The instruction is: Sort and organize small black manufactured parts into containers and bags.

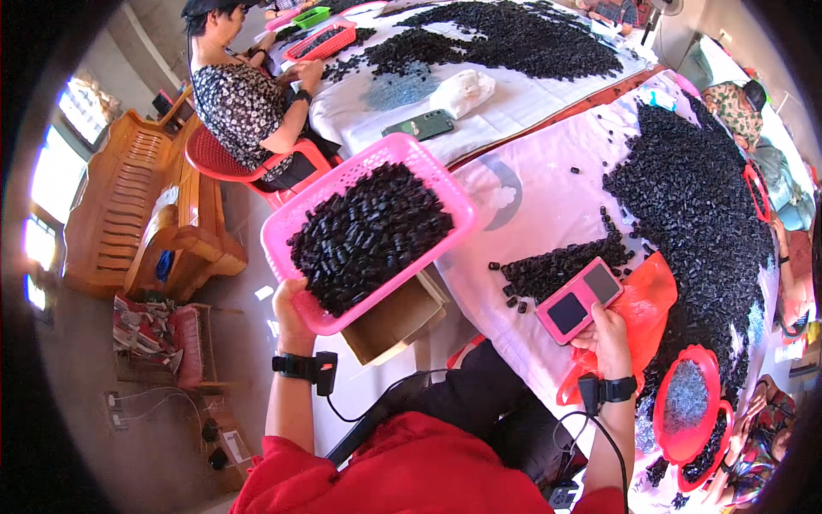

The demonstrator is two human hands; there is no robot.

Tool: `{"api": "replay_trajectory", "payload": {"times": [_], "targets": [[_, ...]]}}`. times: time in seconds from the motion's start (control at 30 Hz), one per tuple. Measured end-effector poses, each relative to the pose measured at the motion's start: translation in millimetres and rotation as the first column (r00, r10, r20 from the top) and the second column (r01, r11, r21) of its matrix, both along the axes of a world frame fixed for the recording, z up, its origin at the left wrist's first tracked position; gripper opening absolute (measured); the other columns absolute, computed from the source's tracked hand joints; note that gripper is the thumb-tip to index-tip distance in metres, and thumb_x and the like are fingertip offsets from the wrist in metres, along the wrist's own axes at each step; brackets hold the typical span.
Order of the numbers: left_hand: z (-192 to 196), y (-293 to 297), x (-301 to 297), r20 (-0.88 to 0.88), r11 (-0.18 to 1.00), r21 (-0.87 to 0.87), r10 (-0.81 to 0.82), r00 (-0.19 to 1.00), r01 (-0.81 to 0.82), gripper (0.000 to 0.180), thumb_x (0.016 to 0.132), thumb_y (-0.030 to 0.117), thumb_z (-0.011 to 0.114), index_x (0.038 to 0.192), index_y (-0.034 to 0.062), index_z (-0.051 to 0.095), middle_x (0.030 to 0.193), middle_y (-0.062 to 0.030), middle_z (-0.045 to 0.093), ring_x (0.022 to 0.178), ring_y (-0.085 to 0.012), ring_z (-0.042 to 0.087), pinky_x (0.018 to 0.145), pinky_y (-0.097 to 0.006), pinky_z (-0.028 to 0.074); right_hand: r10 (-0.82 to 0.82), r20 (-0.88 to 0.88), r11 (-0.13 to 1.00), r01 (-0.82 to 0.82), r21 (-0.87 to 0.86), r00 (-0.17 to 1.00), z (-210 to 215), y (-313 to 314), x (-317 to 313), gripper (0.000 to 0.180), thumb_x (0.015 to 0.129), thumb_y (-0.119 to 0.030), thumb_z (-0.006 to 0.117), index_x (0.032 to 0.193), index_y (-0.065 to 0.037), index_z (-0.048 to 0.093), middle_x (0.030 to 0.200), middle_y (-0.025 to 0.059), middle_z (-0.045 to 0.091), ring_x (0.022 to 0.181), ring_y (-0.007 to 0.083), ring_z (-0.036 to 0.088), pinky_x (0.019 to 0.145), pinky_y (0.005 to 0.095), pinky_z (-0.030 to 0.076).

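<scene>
My left hand [294, 321] is closed on the near left corner of a pink plastic basket [458, 193], which is tilted and heaped with small black plastic pieces [368, 236]. The basket is held up over a cardboard box [398, 321], left of the table. My right hand [606, 341] grips the near edge of a flat pink device with two dark panels [580, 301], perhaps a flip phone. Beside that hand lies a crumpled red plastic bag [652, 295]. Just beyond the device, a smaller pile of black pieces [548, 272] lies on the pale cloth [535, 193].
A large heap of black pieces [693, 184] covers the table's right side. Red baskets [692, 444] stand at the near right, one holding clear pieces. A seated person [244, 103] works at the far table, near a dark phone [419, 126] and a white bag [464, 92]. Other people sit at right.
</scene>
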State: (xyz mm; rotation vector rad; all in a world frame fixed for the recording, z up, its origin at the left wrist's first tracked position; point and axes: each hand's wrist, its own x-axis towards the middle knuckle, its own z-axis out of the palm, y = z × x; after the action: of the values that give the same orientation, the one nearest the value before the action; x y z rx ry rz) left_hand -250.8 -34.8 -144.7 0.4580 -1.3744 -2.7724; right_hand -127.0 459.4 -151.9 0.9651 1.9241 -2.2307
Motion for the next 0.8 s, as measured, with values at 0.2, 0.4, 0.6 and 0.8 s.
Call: {"api": "replay_trajectory", "payload": {"times": [0.2,0.4,0.6,0.8], "targets": [[-40,-72,39,0.085,0.995,-0.091,0.041,0.996,-0.033,0.048,0.075,0.018,0.058,0.121,0.0022,0.058,0.111,-0.0093,0.066,0.102,-0.0282,0.063,0.093,-0.042,0.05,-0.005,-0.021,1.0,0.005,0.001,1.0,-2,-2,0,0.037,0.1,-0.037,0.054,0.103,-0.002,0.061,0.084,0.011,0.069,0.067,0.0205,0.07,0.06,0.0324,0.061],[-90,-115,60,0.121,0.999,-0.005,0.046,0.992,-0.046,0.04,0.073,0.016,0.058,0.111,0.0031,0.061,0.108,-0.009,0.067,0.101,-0.029,0.063,0.095,-0.042,0.05,0.0,-0.021,1.0,0.0,-0.006,1.0,-7,0,3,0.036,0.099,-0.039,0.054,0.104,-0.004,0.062,0.085,0.0108,0.071,0.067,0.0205,0.071,0.059,0.0312,0.06],[-107,-130,72,0.309,0.996,-0.071,0.075,0.948,-0.056,0.038,0.07,0.016,0.059,0.106,0.0023,0.062,0.102,-0.0104,0.067,0.093,-0.0302,0.065,0.091,-0.043,0.052,-0.054,0.012,0.998,0.053,0.036,0.998,-6,-2,3,0.036,0.101,-0.037,0.053,0.103,-0.002,0.062,0.083,0.0096,0.07,0.067,0.0188,0.07,0.059,0.0315,0.06],[-181,-173,83,0.372,0.982,-0.152,0.159,0.914,-0.109,0.021,0.066,0.016,0.063,0.086,0.0102,0.062,0.082,-0.0029,0.062,0.078,-0.0237,0.061,0.074,-0.037,0.051,-0.031,0.013,0.999,0.031,0.029,0.999,-5,-3,0,0.038,0.099,-0.04,0.055,0.106,-0.003,0.063,0.085,0.0097,0.071,0.069,0.0191,0.071,0.061,0.0309,0.06]]}}
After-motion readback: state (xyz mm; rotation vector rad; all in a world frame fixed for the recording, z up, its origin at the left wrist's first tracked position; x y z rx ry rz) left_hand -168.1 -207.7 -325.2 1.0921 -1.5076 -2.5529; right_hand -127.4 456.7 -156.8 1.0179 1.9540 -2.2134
